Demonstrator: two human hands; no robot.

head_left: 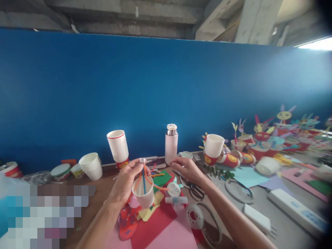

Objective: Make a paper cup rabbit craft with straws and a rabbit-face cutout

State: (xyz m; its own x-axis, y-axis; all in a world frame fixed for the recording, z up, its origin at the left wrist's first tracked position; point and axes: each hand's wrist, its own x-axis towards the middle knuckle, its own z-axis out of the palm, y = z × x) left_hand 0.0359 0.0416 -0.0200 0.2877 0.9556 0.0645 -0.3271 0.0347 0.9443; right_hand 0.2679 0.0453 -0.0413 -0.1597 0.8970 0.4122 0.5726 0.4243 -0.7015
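Left hand (123,183): fingers (137,163) pinch a white tab (142,160) atop orange and blue pipe cleaners (144,174), paper cup (143,194) hanging below over red and pink card (166,228). Right hand (187,170): fingers loosely spread, just beside it, above scissors (194,189). Little room between hands. Steel flask (171,145) near the table's (103,181) far edge, against a blue wall (129,86).
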